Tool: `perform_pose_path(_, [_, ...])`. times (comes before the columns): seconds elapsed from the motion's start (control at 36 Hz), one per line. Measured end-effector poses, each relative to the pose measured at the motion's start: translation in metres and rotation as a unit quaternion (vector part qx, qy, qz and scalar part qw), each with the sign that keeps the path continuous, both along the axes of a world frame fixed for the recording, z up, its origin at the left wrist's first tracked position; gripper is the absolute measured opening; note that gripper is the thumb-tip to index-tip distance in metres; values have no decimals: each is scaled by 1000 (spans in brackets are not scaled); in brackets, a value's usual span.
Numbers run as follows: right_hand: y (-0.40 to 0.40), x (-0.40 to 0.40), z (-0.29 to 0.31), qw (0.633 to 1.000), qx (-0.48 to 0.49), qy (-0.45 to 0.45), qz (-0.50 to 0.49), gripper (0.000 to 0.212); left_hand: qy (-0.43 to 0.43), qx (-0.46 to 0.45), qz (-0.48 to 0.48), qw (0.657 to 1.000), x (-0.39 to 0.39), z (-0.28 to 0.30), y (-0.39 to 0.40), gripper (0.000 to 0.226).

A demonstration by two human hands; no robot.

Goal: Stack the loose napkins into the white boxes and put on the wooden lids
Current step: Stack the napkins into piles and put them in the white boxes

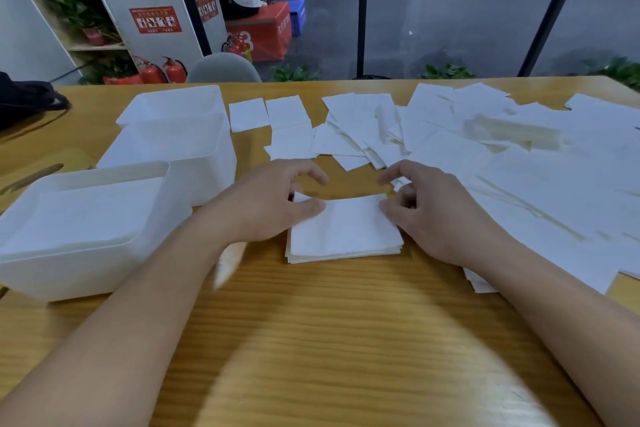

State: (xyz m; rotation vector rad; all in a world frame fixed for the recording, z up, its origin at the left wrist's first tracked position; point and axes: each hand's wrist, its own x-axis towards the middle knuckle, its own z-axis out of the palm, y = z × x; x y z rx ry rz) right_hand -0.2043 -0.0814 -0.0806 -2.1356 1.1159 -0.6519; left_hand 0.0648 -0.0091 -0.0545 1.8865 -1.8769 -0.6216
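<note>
My left hand (273, 204) and right hand (433, 215) sit at either end of a small stack (343, 232) of napkins, thumbs laid on its top sheet and fingers curled over its far edge; whether those fingers actually grip the pile I cannot tell, since the stack's far corners are hidden under my hands. The near table (311, 340) is smeared with blur (a pale patch runs across it toward me). Just left of my left hand stands a white box (86, 229) with napkins inside, its near-left corner cut off by the frame; two more boxes (180, 135) stand beyond it. Loose napkins (467, 149) spread beyond and right of my right hand, running off the right edge. Bare wood lies open between my forearms.
</note>
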Motion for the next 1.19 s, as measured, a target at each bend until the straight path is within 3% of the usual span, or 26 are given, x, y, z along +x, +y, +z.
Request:
perform_pose_path(0.19, [1, 2, -5, 999, -41, 30, -4, 10, -53, -39, 38, 997, 5, -6, -3, 39])
perform_pose_path(0.33, [5, 5, -8, 996, -94, 8, -9, 5, -54, -121, 64, 989, 5, -17, -14, 21])
perform_pose_path(0.5, [11, 14, -10, 992, -106, 47, 57, 17, -105, -82, 86, 987, 14, -33, -28, 37])
perform_pose_path(0.61, [10, 13, -11, 991, -103, 51, 69, 18, -92, -89, 85, 988, 15, -33, -33, 31])
perform_pose_path(0.81, [8, 10, -10, 992, -94, 45, 73, 17, -184, -121, 98, 970, 7, -24, -19, 14])
perform_pose_path(1.06, [8, 11, -11, 992, -96, 44, 72, 16, -139, -160, 84, 974, 3, -32, -28, 36])
perform_pose_path(1.19, [9, 12, -10, 991, -101, 48, 73, 16, -138, -178, 45, 973, -1, -37, -36, 14])
